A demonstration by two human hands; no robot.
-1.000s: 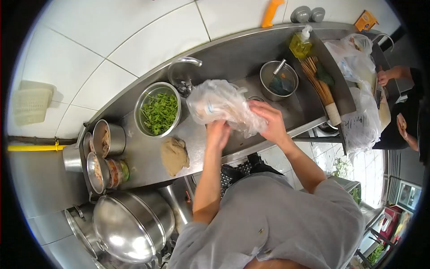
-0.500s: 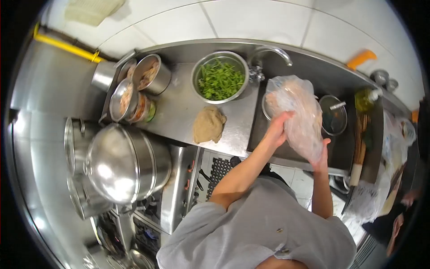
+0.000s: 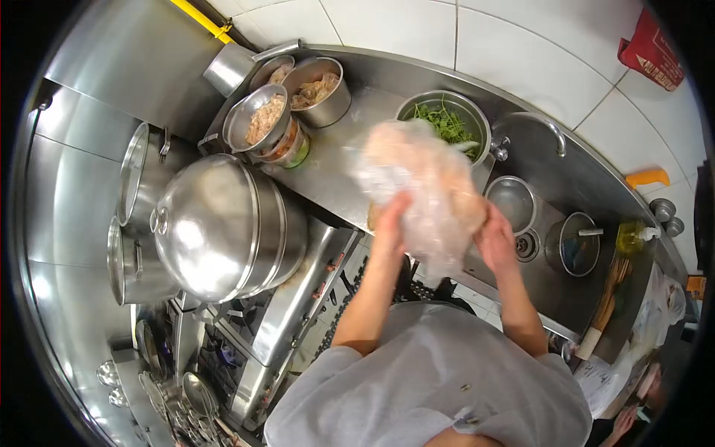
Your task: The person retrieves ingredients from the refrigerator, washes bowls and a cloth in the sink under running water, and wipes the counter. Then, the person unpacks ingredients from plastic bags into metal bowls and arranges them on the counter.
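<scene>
Between my two hands is a clear plastic bag (image 3: 424, 186) full of pale pink pieces that look like raw meat, slightly blurred. My left hand (image 3: 392, 223) grips its near left side, and my right hand (image 3: 495, 235) holds its right side. The bag is above the steel counter (image 3: 339, 160), partly in front of a metal bowl of green leaves (image 3: 447, 123). Only a sliver of a brown cloth (image 3: 372, 216) shows beside my left hand; the bag covers the rest.
To the right, the sink holds a round metal bowl (image 3: 511, 201) and a pot (image 3: 572, 244) under a curved faucet (image 3: 547, 123). Metal containers (image 3: 320, 89) with food stand at the counter's left end. A large domed steamer (image 3: 223, 227) is at left. Another person's hand (image 3: 624, 423) shows lower right.
Both hands have carried the bag left, from over the sink to over the counter. The metal bowl in the sink is now uncovered, the cloth mostly hidden. The view has turned.
</scene>
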